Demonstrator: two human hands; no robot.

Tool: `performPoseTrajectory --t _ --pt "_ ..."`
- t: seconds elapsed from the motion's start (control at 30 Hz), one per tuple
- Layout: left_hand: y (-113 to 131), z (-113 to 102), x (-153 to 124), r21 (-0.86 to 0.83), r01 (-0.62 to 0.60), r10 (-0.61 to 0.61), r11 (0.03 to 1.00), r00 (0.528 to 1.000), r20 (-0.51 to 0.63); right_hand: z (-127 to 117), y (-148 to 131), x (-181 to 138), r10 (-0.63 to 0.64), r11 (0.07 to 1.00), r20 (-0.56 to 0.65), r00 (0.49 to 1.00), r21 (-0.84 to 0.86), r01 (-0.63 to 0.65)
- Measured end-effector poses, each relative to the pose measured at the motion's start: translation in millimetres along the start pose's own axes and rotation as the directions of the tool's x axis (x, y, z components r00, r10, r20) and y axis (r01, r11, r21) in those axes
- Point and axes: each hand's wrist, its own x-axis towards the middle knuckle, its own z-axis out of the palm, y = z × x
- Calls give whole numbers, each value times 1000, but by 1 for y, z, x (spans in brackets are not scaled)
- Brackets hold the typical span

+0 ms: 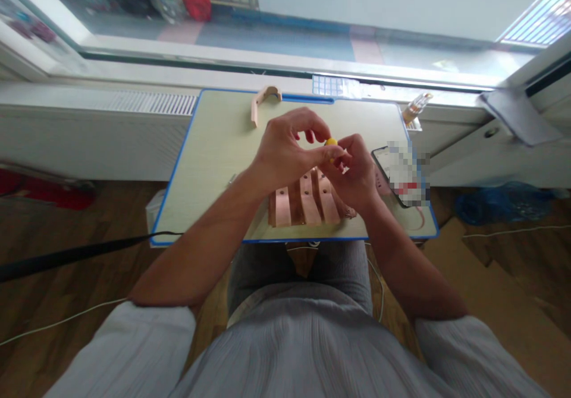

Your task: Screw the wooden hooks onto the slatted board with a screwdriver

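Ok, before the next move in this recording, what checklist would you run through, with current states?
1. Yellow piece pinched by the left hand: ok, thumb and finger on it.
2. Right hand gripping it too: cannot tell, fingers overlap there.
3. Strips in full view: not ok, hands hide their far ends.
4. Curved piece apart from both hands: ok, near the table's far edge.
5. Phone wholly on the table: cannot tell, partly pixelated.
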Motion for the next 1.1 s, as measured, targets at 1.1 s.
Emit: performPoseTrajectory --t 1.1 --pt "3 -1 -2 23 -1 1 1000 1000 -8 -5 -4 1 15 999 39 999 -32 -14"
